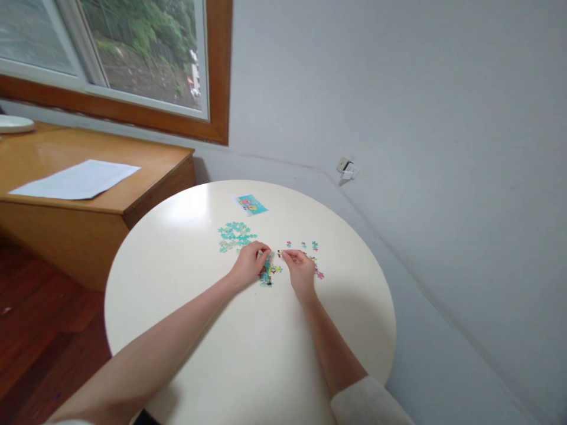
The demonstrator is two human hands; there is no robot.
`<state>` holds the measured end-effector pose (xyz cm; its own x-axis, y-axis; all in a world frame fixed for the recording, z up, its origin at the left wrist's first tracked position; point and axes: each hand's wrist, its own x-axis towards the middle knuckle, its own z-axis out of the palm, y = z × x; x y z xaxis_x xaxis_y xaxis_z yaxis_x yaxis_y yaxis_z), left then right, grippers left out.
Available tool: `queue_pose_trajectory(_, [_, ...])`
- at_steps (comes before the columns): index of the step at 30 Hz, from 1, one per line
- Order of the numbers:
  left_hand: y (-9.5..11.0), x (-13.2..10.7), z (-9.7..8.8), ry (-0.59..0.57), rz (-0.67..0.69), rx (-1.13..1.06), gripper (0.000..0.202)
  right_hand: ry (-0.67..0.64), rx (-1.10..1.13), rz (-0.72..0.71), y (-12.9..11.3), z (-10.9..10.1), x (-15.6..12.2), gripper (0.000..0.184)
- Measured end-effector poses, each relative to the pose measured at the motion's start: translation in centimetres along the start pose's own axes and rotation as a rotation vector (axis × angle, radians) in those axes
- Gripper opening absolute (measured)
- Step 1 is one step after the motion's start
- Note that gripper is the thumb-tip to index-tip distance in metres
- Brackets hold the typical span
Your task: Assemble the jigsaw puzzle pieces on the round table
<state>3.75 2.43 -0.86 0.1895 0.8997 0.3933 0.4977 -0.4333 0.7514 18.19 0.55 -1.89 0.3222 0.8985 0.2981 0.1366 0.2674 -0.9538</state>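
Both my hands rest on a round cream table (pixel 248 354). My left hand (pixel 249 264) is curled, its fingertips pinched on a small jigsaw piece beside a joined cluster of colourful pieces (pixel 268 274). My right hand (pixel 301 268) is also pinched, holding a small piece at its fingertips just right of the left hand. A heap of teal pieces (pixel 234 235) lies just beyond my left hand. A few loose pink and teal pieces (pixel 310 248) lie beyond and right of my right hand. A small picture card (pixel 251 205) lies farther back.
A wooden desk (pixel 88 218) with a white paper sheet (pixel 75 179) stands to the left, under a wood-framed window (pixel 133 65). Grey walls meet in a corner behind the table, with a white wall socket (pixel 348 168). Dark wooden floor (pixel 39 330) shows at the left.
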Motion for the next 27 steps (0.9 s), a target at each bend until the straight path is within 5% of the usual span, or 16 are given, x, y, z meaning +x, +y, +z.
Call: queue_pose_trajectory(27, [0.14, -0.50, -0.07, -0.012, 0.057, -0.101, 0.010, -0.144, -0.054, -0.003, 0.51, -0.79, -0.27, 0.018])
